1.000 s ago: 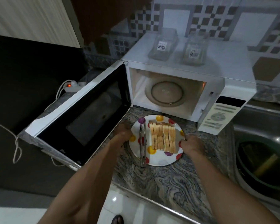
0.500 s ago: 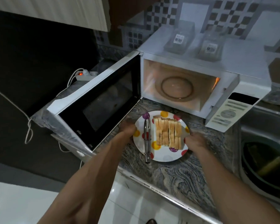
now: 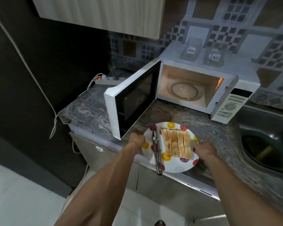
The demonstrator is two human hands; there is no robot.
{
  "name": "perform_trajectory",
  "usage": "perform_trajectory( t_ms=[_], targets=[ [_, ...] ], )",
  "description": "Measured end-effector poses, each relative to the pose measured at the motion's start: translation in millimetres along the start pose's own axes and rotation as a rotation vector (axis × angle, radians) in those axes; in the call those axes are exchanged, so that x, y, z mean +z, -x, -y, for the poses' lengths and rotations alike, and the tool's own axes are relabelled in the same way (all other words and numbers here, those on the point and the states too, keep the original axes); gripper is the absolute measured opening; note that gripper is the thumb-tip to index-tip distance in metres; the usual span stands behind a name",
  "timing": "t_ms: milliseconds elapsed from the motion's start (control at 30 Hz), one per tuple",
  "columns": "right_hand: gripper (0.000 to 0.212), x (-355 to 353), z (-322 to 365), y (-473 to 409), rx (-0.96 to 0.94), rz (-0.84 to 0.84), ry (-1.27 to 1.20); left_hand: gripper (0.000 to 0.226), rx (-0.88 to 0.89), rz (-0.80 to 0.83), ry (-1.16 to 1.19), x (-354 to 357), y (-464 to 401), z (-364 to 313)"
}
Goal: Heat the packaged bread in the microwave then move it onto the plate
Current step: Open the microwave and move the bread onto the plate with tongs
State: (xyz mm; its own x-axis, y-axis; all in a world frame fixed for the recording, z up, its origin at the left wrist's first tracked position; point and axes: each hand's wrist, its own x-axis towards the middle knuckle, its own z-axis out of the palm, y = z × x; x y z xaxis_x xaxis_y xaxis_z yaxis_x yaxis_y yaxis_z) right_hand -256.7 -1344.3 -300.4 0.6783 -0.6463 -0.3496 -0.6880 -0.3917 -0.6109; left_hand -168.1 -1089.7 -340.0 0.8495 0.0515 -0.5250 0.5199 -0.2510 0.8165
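A white plate [image 3: 178, 168] with coloured dots carries a row of bread slices [image 3: 176, 144] and metal tongs [image 3: 156, 152] along its left side. My left hand [image 3: 136, 139] grips the plate's left rim and my right hand [image 3: 205, 150] grips its right rim. The plate juts out past the counter's front edge. Behind it stands the white microwave [image 3: 227, 105], door [image 3: 131, 101] swung open to the left, with a lit cavity and a bare glass turntable [image 3: 185, 91].
Two clear plastic packages [image 3: 192, 48] lie on top of the microwave. A dark sink [image 3: 268, 144] with a bowl sits at right. A power strip [image 3: 108, 79] with a red light and white cables is at the back left. A cabinet hangs above.
The plate, held in both hands, has come toward me and off the counter's edge. My view has pulled back and up, away from the microwave.
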Motion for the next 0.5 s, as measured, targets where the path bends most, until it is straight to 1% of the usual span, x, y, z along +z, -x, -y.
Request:
perform_trajectory(
  t_ms=[67,167,233,300,433,500],
  targets=[
    [0.015,7,-3,27,-0.015,0.003,0.009,0.023,0.006,-0.012,0.020,-18,19,12],
    [0.020,24,-5,66,-0.004,0.042,0.067,0.007,-0.011,-0.016,0.013,-49,46,35],
    [0.016,42,-3,92,-0.003,0.066,0.060,0.007,-0.030,-0.044,0.059,-75,56,57],
    [0.015,65,-1,113,-0.024,0.086,0.067,0.011,-0.039,-0.079,0.116,-104,64,79],
    [0.023,117,15,141,-0.039,0.197,0.119,0.015,-0.071,-0.152,0.172,-165,76,110],
    [0.031,144,29,152,-0.060,0.262,0.164,0.011,-0.080,-0.199,0.180,-199,84,116]
  ],
)
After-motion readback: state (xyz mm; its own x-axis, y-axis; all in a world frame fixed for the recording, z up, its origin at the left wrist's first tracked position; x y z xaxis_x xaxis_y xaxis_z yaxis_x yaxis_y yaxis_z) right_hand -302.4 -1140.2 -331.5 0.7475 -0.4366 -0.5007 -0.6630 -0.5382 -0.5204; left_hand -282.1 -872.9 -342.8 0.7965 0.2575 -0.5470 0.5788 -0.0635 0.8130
